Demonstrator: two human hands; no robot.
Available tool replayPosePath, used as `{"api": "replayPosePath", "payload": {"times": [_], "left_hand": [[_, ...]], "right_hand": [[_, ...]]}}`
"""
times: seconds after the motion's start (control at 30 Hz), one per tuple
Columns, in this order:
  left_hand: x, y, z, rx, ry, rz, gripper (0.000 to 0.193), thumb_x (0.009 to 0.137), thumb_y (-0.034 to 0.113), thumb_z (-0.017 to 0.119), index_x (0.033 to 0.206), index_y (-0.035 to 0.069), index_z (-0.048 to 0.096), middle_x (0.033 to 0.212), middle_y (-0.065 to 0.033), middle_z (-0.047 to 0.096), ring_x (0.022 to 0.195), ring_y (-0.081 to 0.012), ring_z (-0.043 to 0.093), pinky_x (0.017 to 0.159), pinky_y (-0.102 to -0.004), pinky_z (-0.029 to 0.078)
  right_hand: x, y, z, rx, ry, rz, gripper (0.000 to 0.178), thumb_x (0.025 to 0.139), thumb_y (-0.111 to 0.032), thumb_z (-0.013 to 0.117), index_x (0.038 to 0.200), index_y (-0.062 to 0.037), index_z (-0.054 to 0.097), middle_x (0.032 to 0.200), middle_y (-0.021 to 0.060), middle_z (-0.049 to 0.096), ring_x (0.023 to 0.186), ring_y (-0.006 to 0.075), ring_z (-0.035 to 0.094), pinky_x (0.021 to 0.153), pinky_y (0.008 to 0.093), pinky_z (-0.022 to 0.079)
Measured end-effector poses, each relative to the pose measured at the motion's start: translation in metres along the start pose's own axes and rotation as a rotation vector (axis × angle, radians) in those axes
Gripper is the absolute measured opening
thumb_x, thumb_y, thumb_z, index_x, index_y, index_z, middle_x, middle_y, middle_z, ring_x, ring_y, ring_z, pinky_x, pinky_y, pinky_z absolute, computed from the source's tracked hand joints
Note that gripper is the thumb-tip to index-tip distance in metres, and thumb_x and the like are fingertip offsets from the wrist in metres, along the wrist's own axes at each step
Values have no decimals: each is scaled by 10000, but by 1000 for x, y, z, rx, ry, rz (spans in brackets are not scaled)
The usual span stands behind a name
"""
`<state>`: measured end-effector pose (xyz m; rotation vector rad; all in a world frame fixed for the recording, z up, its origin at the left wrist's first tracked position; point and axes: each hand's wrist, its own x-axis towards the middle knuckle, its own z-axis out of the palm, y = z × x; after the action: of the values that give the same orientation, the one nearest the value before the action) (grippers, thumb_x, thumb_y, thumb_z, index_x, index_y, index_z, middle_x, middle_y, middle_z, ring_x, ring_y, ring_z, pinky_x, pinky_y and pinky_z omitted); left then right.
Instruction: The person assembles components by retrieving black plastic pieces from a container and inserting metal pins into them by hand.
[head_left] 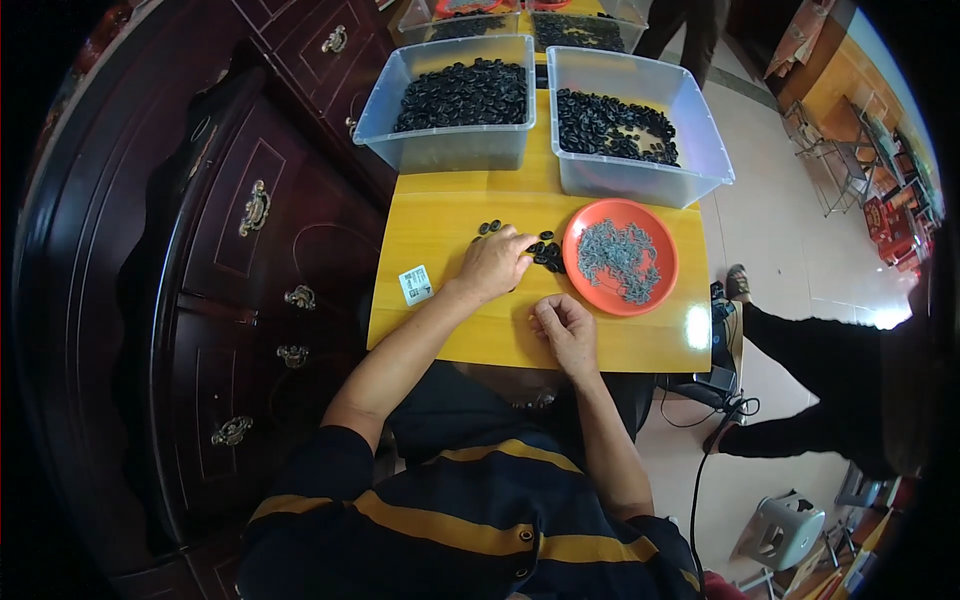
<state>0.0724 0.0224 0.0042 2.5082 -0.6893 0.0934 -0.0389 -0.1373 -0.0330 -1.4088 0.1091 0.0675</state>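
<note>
My left hand (492, 266) reaches over a small loose group of black oval pieces (546, 256) on the yellow table. Its index finger stretches toward the pieces, with the thumb a little apart from it; the other fingers are partly hidden. Close to the table's front edge, my right hand (568, 333) is closed, thumb against curled fingers. Whatever it may hold is too small or hidden to make out. Right of the black pieces sits a round orange-red plate (668, 262) bearing a heap of small grey parts (620, 260).
Two clear plastic bins full of black pieces, a left bin (450, 152) and a right bin (640, 174), stand at the table's far side. A white printed card (415, 285) lies left. Dark wooden drawers (250, 260) border the left; another person's legs (800, 340) show at right.
</note>
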Motion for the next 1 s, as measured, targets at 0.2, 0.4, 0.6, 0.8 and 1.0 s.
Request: {"api": "replayPosePath", "payload": {"times": [0.2,0.4,0.6,0.8,1.0], "left_hand": [[7,23,-10,-35,18,57,213,850,154,654,1052,93,681,994,-133,639,910,-346,648,771,-459,532],[32,71,-3,-103,-35,195,114,840,189,653,903,107,699,901,-77,659,858,-313,661,733,-441,534],[55,91,35,69,-239,268,106,812,202,664,827,100,688,868,-75,660,845,-302,664,721,-459,531],[65,92,58,96,-206,296,98,809,179,671,814,82,680,836,-98,652,813,-320,662,699,-469,536],[66,94,58,71,-187,304,95,813,177,664,809,83,675,830,-97,654,810,-320,664,689,-469,537]], "right_hand": [[1,4,-2,-9,-34,-52,153,991,-153,605,927,-19,639,828,9,655,710,69,603,638,219,491],[-8,-8,4,-205,1,-177,165,934,-159,658,925,5,676,716,68,672,633,103,604,617,280,496],[-14,-16,3,-402,-4,-275,164,887,-140,681,961,7,693,784,187,682,662,281,677,622,363,521],[-13,-17,2,-419,-12,-362,159,882,-117,665,971,14,686,860,221,691,795,384,687,686,404,538],[-13,-20,1,-389,-23,-329,167,881,-120,664,977,15,685,889,223,693,824,387,687,711,405,540]]}}
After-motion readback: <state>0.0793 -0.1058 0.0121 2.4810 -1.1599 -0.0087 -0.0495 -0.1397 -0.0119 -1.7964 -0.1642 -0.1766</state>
